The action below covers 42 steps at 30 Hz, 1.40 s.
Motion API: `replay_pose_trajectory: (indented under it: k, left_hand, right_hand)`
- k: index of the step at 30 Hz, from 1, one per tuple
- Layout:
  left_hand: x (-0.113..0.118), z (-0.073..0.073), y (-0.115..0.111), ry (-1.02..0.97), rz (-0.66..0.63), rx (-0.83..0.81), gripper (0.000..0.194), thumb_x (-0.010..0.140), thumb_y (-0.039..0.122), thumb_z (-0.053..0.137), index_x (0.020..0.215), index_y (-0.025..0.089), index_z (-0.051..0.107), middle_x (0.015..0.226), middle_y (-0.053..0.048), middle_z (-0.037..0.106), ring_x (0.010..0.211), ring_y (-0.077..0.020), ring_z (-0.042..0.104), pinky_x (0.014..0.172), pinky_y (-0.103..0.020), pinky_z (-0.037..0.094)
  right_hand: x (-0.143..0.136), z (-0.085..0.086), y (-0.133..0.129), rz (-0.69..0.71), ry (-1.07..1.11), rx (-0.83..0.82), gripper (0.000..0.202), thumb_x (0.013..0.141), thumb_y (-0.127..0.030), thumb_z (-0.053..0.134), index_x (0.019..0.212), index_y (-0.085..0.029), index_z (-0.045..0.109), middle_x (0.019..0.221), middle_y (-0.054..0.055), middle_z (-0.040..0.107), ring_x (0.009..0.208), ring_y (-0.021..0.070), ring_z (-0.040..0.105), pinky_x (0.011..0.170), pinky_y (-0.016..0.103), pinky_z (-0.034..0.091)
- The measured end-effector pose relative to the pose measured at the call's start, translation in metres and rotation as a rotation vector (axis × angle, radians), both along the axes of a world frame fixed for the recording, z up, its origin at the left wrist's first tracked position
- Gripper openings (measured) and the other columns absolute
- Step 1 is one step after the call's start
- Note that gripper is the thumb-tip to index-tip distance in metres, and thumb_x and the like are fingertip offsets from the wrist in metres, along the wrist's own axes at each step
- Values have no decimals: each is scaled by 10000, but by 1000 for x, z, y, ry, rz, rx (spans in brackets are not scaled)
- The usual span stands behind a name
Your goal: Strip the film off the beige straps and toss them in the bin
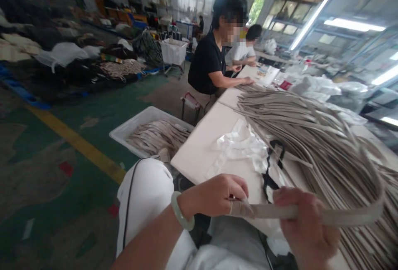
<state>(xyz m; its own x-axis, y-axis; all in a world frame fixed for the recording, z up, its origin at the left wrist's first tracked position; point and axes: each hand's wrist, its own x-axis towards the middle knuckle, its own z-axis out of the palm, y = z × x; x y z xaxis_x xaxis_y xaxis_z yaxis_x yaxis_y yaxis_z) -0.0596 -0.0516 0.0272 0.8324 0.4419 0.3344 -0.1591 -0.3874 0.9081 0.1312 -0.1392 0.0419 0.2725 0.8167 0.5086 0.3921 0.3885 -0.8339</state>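
Observation:
My left hand (217,195) pinches the near end of a beige fabric strap (351,216) at the bottom centre; a pale green bangle sits on that wrist. My right hand (306,228) grips the same strap a little further along. The strap loops out to the right and curves back toward a large pile of like straps (311,133) spread over the white table (205,145). A black cord (270,174) and crumpled clear plastic bags (242,145) lie on the table just beyond my hands.
A white bin (124,131) filled with beige pieces stands on the green floor left of the table. Two people sit working at the table's far end, one in a black shirt (207,63). Piles of fabric and another white bin (173,51) fill the background floor.

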Motion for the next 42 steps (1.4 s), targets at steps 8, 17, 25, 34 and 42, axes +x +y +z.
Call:
replay_pose_trajectory:
  k: [8,17,25,34,42]
  left_hand:
    - [9,-19,5,74,43,34,317,906,314,601,644,136,622,775,-23,569,719,-118,526,697,-224,402]
    - [17,-29,6,66,11,-68,276,858,391,673,782,129,720,852,-43,621,793,-144,574,739,-235,428]
    - [18,-42,11,132,164,-10,352,881,335,640,599,125,630,743,-16,574,713,-119,527,660,-221,368]
    - [19,-33,10,76,163,-151,320,855,376,660,665,122,693,763,-28,600,723,-134,551,649,-226,382]
    - [21,-36,11,44,194,-152,336,882,376,632,674,118,687,760,-15,589,711,-113,539,644,-215,375]
  right_hand:
    - [5,-3,12,-111,219,31,303,894,-380,540,700,-184,664,635,27,583,575,150,526,522,269,394]
    - [-1,-17,21,17,-45,-291,515,964,-495,443,601,-172,615,549,-2,493,517,113,437,498,253,326]
    - [48,-1,34,-289,69,-163,473,900,-541,554,663,-150,676,578,20,571,515,118,460,477,251,315]
    - [44,-6,29,-238,-422,42,300,965,-290,489,778,-190,701,725,21,676,674,147,607,628,265,443]
    - [11,-7,31,58,-531,60,267,956,-189,487,781,-194,689,693,11,657,634,128,614,601,247,460]
